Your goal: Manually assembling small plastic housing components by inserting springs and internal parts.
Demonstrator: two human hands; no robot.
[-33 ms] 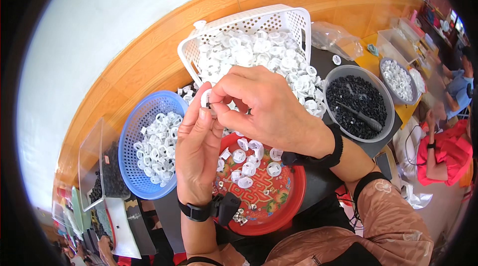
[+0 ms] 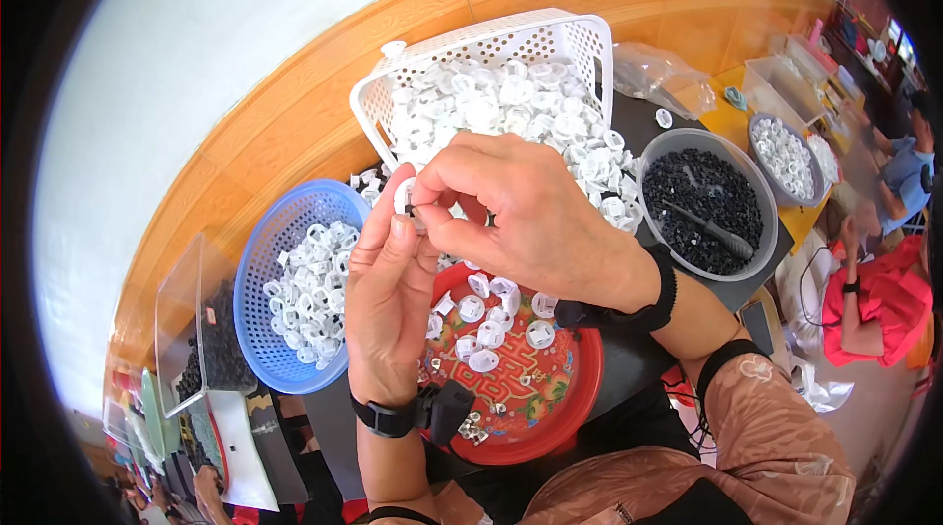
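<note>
Between the thumb and fingers of my left hand (image 2: 388, 275) is a small round white plastic part (image 2: 404, 197). My right hand (image 2: 516, 206) comes in from the right, its thumb and index finger pinched together against that part. A speck of black shows where the fingertips meet; what the right fingers grip is mostly hidden. Below both hands lies a red patterned tray (image 2: 586, 383) with several loose white parts (image 2: 491, 333) and a few tiny shiny metal pieces (image 2: 473, 430) on it.
Behind my hands a white basket (image 2: 592, 29) leans, heaped with white parts. At left stand a blue perforated basket (image 2: 257, 329) of white parts and a clear box (image 2: 187, 368) of black pieces. A grey bowl (image 2: 771, 221) holds black bits and a dark-handled tool. Co-workers sit at right.
</note>
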